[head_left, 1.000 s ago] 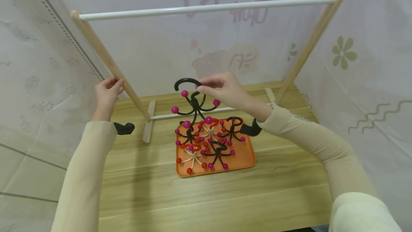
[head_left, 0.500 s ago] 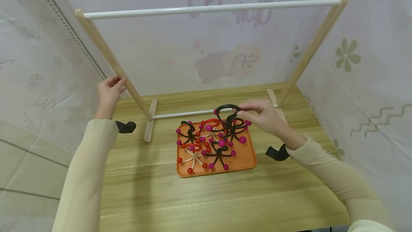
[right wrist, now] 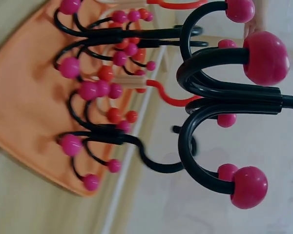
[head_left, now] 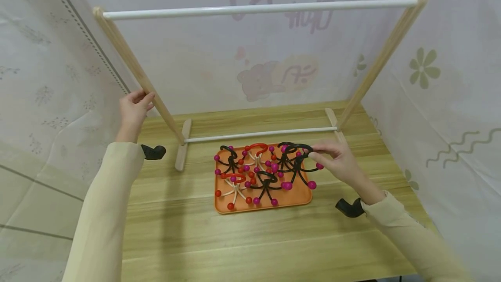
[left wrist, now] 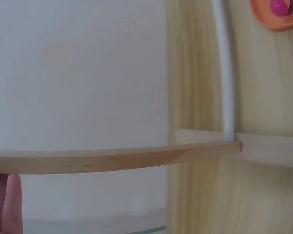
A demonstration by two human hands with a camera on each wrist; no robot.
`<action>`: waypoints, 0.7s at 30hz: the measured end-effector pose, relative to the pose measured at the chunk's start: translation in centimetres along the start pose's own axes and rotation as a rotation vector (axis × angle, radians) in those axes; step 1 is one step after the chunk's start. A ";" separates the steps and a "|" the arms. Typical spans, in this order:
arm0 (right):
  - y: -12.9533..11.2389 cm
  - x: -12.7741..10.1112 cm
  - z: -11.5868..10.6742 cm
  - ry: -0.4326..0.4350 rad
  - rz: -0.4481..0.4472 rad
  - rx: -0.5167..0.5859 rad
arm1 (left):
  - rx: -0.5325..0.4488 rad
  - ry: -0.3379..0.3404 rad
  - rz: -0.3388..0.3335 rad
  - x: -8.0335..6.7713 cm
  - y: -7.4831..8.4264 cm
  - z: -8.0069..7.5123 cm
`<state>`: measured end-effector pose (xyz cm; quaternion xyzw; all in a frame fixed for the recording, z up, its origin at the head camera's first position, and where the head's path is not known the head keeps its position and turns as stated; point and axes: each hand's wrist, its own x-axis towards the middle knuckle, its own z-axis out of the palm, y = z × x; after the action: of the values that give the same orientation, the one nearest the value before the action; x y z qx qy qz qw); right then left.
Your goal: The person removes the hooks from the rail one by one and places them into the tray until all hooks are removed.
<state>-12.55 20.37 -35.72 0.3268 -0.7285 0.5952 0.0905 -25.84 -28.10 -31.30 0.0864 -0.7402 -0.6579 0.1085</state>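
Note:
My right hand (head_left: 340, 164) pinches a black hook hanger (head_left: 298, 162) by its curved top hook, at the right side of the orange tray (head_left: 303, 195). Pink balls tip the hanger's curled arms. Filling the right half of the right wrist view, this hanger (right wrist: 229, 92) shows in front of the others. On the left, my left hand (head_left: 134, 110) grips the wooden post (head_left: 135, 66) of a rack between thumb and fingers. Its fingers (left wrist: 12, 202) show just at the post's edge in the left wrist view.
Several more hangers lie in the tray, among them a black one (head_left: 266, 182) and a white one with a red hook (head_left: 235, 188). Behind stands the rack, with a white top rod (head_left: 258, 9) and a lower rod (head_left: 258, 134). A patterned curtain surrounds the wooden table (head_left: 188, 234).
The right hand has carried the black hanger down and rightward, from above the tray's left half to its right side. My left hand stays on the post.

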 end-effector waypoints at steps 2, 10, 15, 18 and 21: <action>-0.1 -0.6 0.2 0.018 0.020 -0.018 | -0.006 0.002 0.005 0.0 0.1 0.1; 2.9 -3.0 0.8 0.065 0.024 -0.023 | -0.008 0.001 0.005 0.0 0.3 0.2; 4.4 -4.3 1.6 0.086 0.115 -0.064 | -0.008 0.004 0.004 0.0 0.2 0.2; 4.4 -4.6 2.3 0.101 0.186 -0.060 | 0.000 0.006 -0.001 -0.1 0.2 0.2; 5.1 -4.9 2.8 0.122 0.220 -0.060 | -0.013 0.010 -0.013 -0.1 0.1 0.1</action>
<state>-11.04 19.93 -43.16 0.2054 -0.7705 0.5983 0.0785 -25.81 -27.93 -31.22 0.0938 -0.7348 -0.6630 0.1084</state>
